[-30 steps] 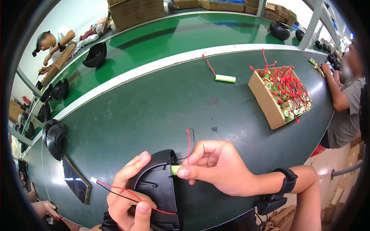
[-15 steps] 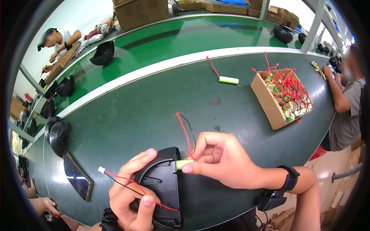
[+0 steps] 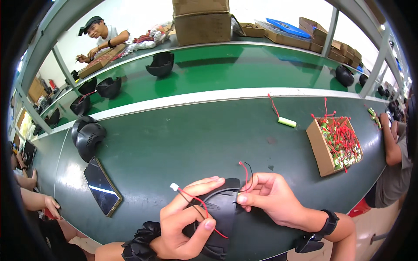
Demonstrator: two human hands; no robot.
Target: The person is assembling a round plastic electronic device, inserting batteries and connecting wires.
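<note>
My left hand [image 3: 187, 224] is wrapped round a curved black plastic shell [image 3: 225, 205] near the front edge of the table. Over its fingers run a red and a black wire with a white connector [image 3: 174, 186] at the end. At the shell's right rim, my right hand [image 3: 275, 198] pinches the end of a light green battery cell with thumb and fingers. Most of the cell is hidden by the shell and the fingertips. From it a thin red and black lead [image 3: 246, 172] stands up above the right fingers.
A cardboard box [image 3: 320, 152] of wired green cells stands at right, with a loose cell [image 3: 287, 122] near it. At left lie a phone [image 3: 102, 185] and black shells [image 3: 90, 140]. Beyond a white rail [image 3: 196, 99] runs a green belt holding more shells. Other people work around.
The green cell has gone further into the shell, pushed left by my right hand. My view has tilted up, so the table's things sit lower and further right.
</note>
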